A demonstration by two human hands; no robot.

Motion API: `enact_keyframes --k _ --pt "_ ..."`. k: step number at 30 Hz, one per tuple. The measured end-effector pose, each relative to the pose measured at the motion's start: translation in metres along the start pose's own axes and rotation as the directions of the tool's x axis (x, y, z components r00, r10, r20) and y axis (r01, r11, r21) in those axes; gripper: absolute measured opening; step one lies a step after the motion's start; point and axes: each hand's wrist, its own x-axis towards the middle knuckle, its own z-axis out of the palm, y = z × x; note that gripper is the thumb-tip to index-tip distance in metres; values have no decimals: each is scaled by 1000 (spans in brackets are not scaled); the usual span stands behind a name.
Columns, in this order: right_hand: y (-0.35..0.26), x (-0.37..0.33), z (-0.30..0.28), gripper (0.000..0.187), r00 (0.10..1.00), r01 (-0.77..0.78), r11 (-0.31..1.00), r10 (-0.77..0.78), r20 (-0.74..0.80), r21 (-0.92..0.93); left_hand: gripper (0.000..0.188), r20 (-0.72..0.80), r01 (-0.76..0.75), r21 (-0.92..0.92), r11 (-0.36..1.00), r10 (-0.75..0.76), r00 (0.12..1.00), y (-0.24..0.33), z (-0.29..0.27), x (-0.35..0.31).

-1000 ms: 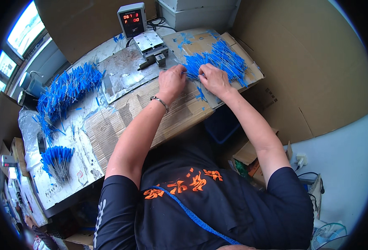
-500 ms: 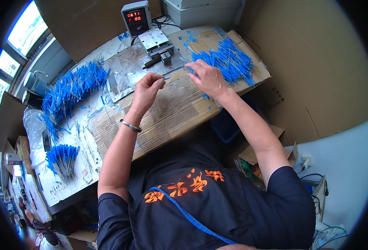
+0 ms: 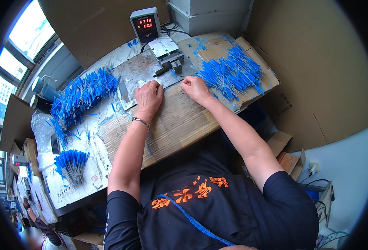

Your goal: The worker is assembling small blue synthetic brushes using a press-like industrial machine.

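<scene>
My right hand is closed in a pinch at the far edge of the cardboard. From its fingertips a thin wire with a blue sleeve points toward the small metal block of a bench device. My left hand rests back-up on the cardboard sheet, fingers curled; its fingertips are mostly hidden, and I cannot make out what is in them. Just beyond my right hand lies a heap of blue-sleeved wires on a flat piece of cardboard.
A large pile of blue-sleeved wires spreads over the left of the table, with a smaller bundle nearer me. Behind the device stands a box with a red digital display. Cardboard walls enclose the right side. Another person is at lower left.
My right hand has come away from the right heap toward the metal block, its fingers closing into a pinch on a blue-sleeved wire. My left hand has turned palm down. The view has shifted slightly.
</scene>
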Motion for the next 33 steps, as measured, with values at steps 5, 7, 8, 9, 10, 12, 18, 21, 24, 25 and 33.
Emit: enact_keyframes --k 5,7,8,9,10,12,18,21,24,25,33 --pt "-6 12 3 14 998 -56 996 59 -29 76 15 11 65 22 998 -65 998 1 10 6" --pt "-4 14 3 14 997 -69 993 72 -27 101 15 14 64 10 998 -64 998 3 9 8" --pt "-3 15 3 15 996 -78 989 82 -28 123 14 12 60 -5 998 -60 998 4 9 9" --pt "-2 15 3 15 996 -81 989 85 -25 124 14 15 62 -4 998 -62 998 3 9 9" --pt "-2 16 4 15 997 -64 991 69 -34 117 14 14 59 -5 998 -59 998 3 10 9" --pt "-2 16 6 16 998 -48 993 52 -38 111 14 15 58 -3 998 -58 998 2 9 9" --pt "-2 15 7 14 998 -31 991 38 -46 132 14 -12 43 -6 999 -43 999 1 10 8" --pt "-2 15 7 14 997 -2 994 10 -72 106 14 -18 42 -9 999 -43 999 2 10 8" --pt "-1 18 8 14 997 -18 995 24 -68 101 15 -27 37 -11 999 -38 999 1 9 8" --pt "1 19 9 14 997 -12 995 19 -77 97 15 -24 37 -8 999 -37 999 1 10 8" --pt "-3 17 10 15 996 -54 994 60 -62 93 15 37 323 -199 925 -322 946 -1 10 13"
